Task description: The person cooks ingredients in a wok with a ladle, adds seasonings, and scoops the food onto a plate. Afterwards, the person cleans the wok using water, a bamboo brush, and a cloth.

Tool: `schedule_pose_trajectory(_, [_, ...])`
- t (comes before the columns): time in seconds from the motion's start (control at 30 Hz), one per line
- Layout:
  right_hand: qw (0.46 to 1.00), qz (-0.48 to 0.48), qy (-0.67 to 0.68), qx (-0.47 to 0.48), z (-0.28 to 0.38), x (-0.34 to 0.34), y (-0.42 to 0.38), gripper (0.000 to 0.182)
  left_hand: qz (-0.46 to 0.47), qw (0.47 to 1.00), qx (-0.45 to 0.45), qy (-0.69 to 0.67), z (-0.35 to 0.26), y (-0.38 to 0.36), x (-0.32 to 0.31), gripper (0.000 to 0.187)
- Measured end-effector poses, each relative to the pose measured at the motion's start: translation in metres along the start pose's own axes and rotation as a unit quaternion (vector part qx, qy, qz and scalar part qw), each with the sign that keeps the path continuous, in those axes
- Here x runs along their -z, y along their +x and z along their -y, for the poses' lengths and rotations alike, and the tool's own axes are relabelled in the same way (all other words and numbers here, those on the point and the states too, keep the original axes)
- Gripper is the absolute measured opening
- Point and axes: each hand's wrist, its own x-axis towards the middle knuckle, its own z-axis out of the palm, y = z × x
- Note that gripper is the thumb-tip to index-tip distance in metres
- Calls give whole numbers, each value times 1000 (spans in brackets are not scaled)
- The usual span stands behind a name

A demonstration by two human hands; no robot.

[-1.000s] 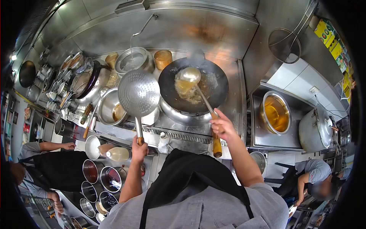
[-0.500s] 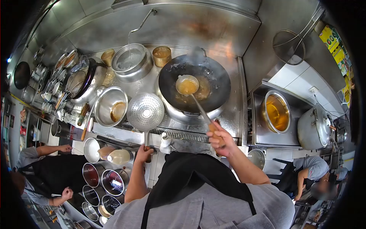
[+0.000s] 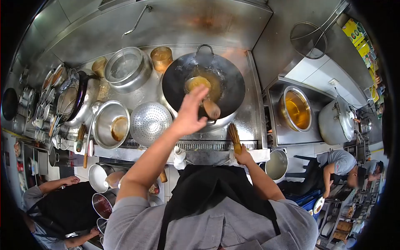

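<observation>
My left hand (image 3: 191, 116) stretches over the front of the black wok (image 3: 234, 83), fingers extended and holding nothing. Close beside it is the wooden handle of a ladle (image 3: 212, 109), whose bowl rests in the brownish liquid (image 3: 215, 89) in the wok; my fingers partly cover the bowl. In my right hand (image 3: 243, 157) is a bamboo wok brush (image 3: 234, 135), bristles up, at the stove's front edge. The perforated strainer (image 3: 151, 123) lies left of the wok, with part of its handle hidden behind my left arm.
Left of the strainer sits a steel bowl (image 3: 102, 127). A water-filled pot (image 3: 125, 66) stands at the back under a tap (image 3: 139, 21). To the right are a basin of oil (image 3: 296, 109) and a lidded pot (image 3: 335, 125). Co-workers (image 3: 68, 204) stand on both sides.
My left hand has left the strainer and moved right over the wok. My right hand has let go of the ladle, now lying in the wok, and taken hold of the wok brush.
</observation>
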Motion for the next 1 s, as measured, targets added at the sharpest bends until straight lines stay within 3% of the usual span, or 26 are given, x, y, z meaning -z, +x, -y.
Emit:
schedule_pose_trajectory(0.07, [997, 19, 73, -10, -5, -3, 7, 100, -99, 993, 16, -68, -6, -1, -49, 73])
schedule_pose_trajectory(0.13, [962, 61, 265, -32, 1, 13, -5, 92, -150, 983, -15, -103, -2, 3, -85, 56])
schedule_pose_trajectory(0.17, [909, 108, 402, -23, -19, 8, 13, 76, -208, 960, 21, -185, 6, 4, -109, 35])
schedule_pose_trajectory(0.2, [847, 158, 501, -79, 1, 47, -16, 62, -303, 915, 23, -266, 2, 12, -106, 26])
schedule_pose_trajectory(0.23, [793, 170, 577, -98, -7, 59, -18, 60, -369, 887, 19, -276, 9, 16, -89, 21])
schedule_pose_trajectory(0.27, [732, 182, 646, -118, -16, 69, -20, 58, -411, 885, 94, -198, 16, 12, -58, 16])
schedule_pose_trajectory(0.3, [720, 144, 676, -60, -7, 86, -34, 62, -372, 845, 312, -223, 33, 7, -17, 17])
schedule_pose_trajectory(0.33, [700, 105, 706, -2, 9, 105, -53, 65, -529, 771, 176, -307, 74, 6, -2, 18])
schedule_pose_trajectory(0.37, [737, 58, 668, 85, 26, 135, -54, 71, -551, 723, 155, -386, 102, -7, 33, 16])
schedule_pose_trajectory(0.4, [758, 13, 631, 162, 39, 154, -43, 76, -615, 624, 156, -456, 129, -7, 70, 17])
schedule_pose_trajectory(0.47, [819, 11, 512, 257, 80, 199, -15, 86, -623, 630, 164, -435, 92, 16, 64, 18])
schedule_pose_trajectory(0.5, [870, -72, 335, 353, 101, 213, 16, 80, -553, 722, 141, -391, 79, 21, 53, 18])
schedule_pose_trajectory(0.53, [910, -69, 221, 343, 134, 229, 24, 70, -478, 802, 118, -340, 63, 22, 39, 18])
schedule_pose_trajectory(0.6, [942, -69, 13, 328, 192, 227, 54, 60, -443, 846, 97, -281, 20, 35, 11, 21])
schedule_pose_trajectory(0.63, [966, 34, -80, 242, 231, 232, 36, 62, -434, 851, 87, -283, 12, 36, 2, 22])
schedule_pose_trajectory(0.67, [948, 9, -163, 273, 237, 202, 65, 62, -424, 856, 76, -286, 6, 37, -2, 22])
schedule_pose_trajectory(0.73, [914, -21, -296, 276, 241, 203, 78, 42, -419, 858, 71, -288, 3, 41, 3, 23])
schedule_pose_trajectory(0.83, [879, -60, -411, 233, 262, 265, 112, 35, -368, 864, 77, -334, 9, 43, 14, 26])
schedule_pose_trajectory(0.93, [867, -109, -423, 238, 280, 263, 97, 30, -387, 849, 63, -356, 11, 49, 12, 26])
schedule_pose_trajectory(1.0, [885, -68, -345, 305, 285, 239, 32, 34, -398, 848, 69, -344, 11, 56, 12, 26])
